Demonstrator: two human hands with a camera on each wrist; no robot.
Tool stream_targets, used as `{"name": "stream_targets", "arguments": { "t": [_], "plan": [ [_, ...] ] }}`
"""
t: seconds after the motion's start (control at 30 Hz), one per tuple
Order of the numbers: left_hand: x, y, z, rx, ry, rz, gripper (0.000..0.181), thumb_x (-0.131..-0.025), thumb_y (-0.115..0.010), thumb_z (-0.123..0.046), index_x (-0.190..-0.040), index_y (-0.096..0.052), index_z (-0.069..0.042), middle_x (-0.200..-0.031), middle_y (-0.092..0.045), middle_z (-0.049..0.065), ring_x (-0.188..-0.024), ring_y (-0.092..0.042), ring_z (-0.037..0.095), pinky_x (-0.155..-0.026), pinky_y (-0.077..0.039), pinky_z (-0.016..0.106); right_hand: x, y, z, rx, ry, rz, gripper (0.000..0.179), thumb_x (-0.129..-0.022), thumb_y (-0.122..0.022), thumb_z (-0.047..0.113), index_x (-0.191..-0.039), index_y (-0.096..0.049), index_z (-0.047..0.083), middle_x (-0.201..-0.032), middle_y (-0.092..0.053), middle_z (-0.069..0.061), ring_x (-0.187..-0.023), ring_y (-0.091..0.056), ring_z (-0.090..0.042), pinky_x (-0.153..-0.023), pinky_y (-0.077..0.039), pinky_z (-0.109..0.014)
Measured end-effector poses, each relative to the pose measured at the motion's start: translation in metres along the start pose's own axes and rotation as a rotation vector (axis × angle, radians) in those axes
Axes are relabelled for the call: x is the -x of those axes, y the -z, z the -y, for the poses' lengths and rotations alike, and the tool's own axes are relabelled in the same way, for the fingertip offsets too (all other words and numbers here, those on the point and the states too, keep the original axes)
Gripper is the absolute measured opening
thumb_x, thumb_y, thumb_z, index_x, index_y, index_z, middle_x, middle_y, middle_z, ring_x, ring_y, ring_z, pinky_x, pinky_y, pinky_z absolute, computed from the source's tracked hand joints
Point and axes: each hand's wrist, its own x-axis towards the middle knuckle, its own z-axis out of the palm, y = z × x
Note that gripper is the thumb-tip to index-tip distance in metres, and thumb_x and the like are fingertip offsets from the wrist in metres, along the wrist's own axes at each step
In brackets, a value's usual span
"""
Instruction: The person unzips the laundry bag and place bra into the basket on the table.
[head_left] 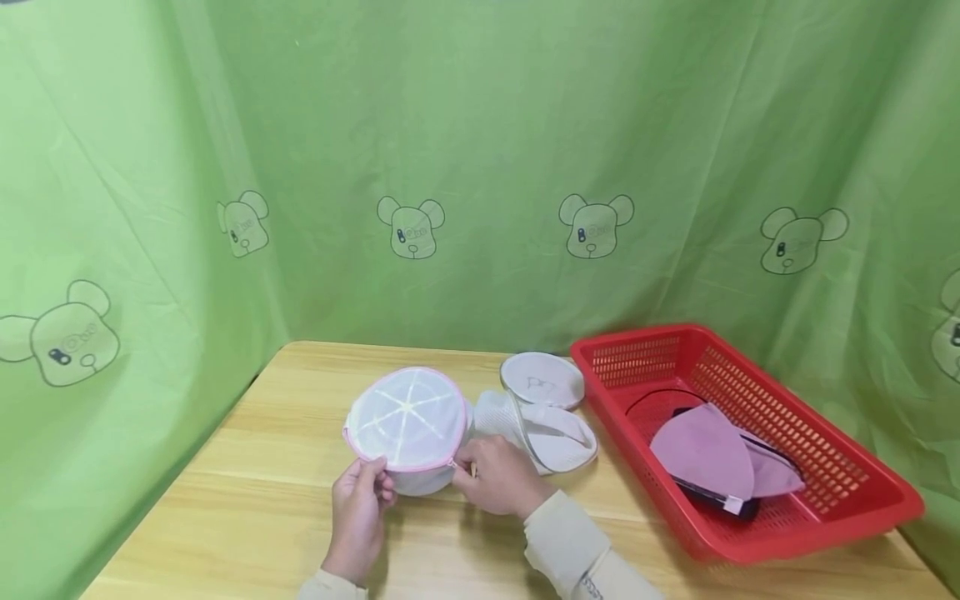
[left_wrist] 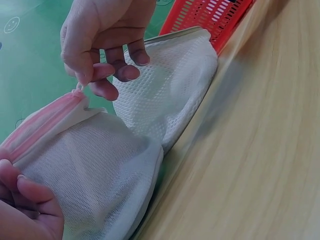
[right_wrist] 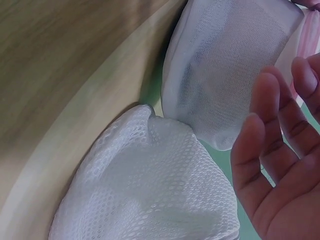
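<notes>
A round white mesh laundry bag (head_left: 408,417) stands on the table, its top printed with a pale citrus-slice pattern and edged by a pink zipper (left_wrist: 50,120). My left hand (head_left: 358,504) holds the near rim between thumb and fingers. At the rim's right front, my right hand (head_left: 498,475) pinches the small zipper pull (left_wrist: 79,88) between thumb and index finger; its other fingers curl loosely in the left wrist view. Just right of the bag lies a second white mesh bag (right_wrist: 150,180), its lid (head_left: 561,437) folded open beside it.
Behind the second bag is a round white mesh panel (head_left: 542,379) with a dark rim. A red plastic basket (head_left: 675,521) sits at the table's right, holding a pink fabric piece (head_left: 705,450) and black items. Green curtains surround the wooden table (head_left: 247,500).
</notes>
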Motion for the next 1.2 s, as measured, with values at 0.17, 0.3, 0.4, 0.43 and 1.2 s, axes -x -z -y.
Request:
{"name": "stream_targets", "arguments": {
  "t": [0.17, 0.3, 0.4, 0.43, 1.2],
  "plan": [
    [0.0008, 0.0005, -0.0026, 0.017, 0.007, -0.011, 0.017, -0.096, -0.049, -0.003, -0.081, -0.058, -0.005, -0.069, -0.050, -0.001, -0.060, -0.048, 0.006, -0.055, -0.045, 0.015, -0.0001, 0.0010, -0.0011, -0.006, -0.008, 0.006, 0.027, -0.074, -0.057, 0.013, -0.053, -0.043, 0.022, -0.055, -0.040, 0.012, -0.054, -0.040, -0.003, -0.047, -0.034, -0.020],
    [0.0006, 0.0010, -0.0041, 0.025, 0.010, -0.012, 0.016, -0.097, -0.048, -0.003, -0.085, -0.058, -0.004, -0.069, -0.049, -0.002, -0.060, -0.048, 0.006, -0.055, -0.045, 0.016, -0.0006, 0.0025, -0.0016, -0.004, -0.002, 0.006, 0.027, -0.074, -0.057, 0.013, -0.053, -0.043, 0.022, -0.055, -0.040, 0.013, -0.053, -0.039, -0.003, -0.047, -0.034, -0.020],
    [0.0002, 0.0009, -0.0043, 0.026, 0.011, -0.009, 0.016, -0.097, -0.048, -0.003, -0.084, -0.057, -0.004, -0.069, -0.049, -0.001, -0.059, -0.047, 0.006, -0.055, -0.045, 0.016, -0.0012, 0.0034, -0.0020, 0.002, 0.005, 0.006, 0.027, -0.074, -0.058, 0.013, -0.053, -0.043, 0.022, -0.054, -0.039, 0.013, -0.052, -0.039, -0.003, -0.047, -0.034, -0.019],
    [0.0000, 0.0008, -0.0043, 0.025, 0.010, -0.008, 0.016, -0.097, -0.047, -0.003, -0.083, -0.057, -0.004, -0.069, -0.049, -0.001, -0.059, -0.047, 0.006, -0.055, -0.045, 0.016, -0.0014, 0.0037, -0.0022, 0.003, 0.005, 0.008, 0.028, -0.074, -0.058, 0.013, -0.053, -0.043, 0.022, -0.053, -0.039, 0.013, -0.052, -0.038, -0.002, -0.047, -0.033, -0.019],
    [-0.0045, 0.0053, -0.0065, 0.040, -0.022, -0.027, 0.026, -0.096, -0.047, -0.001, -0.071, -0.050, -0.007, -0.066, -0.048, -0.001, -0.058, -0.047, 0.007, -0.054, -0.045, 0.017, -0.0039, 0.0085, -0.0072, 0.011, -0.003, 0.007, 0.027, -0.073, -0.058, 0.012, -0.054, -0.041, 0.021, -0.053, -0.036, 0.013, -0.054, -0.038, -0.004, -0.049, -0.034, -0.020]
  ]
}}
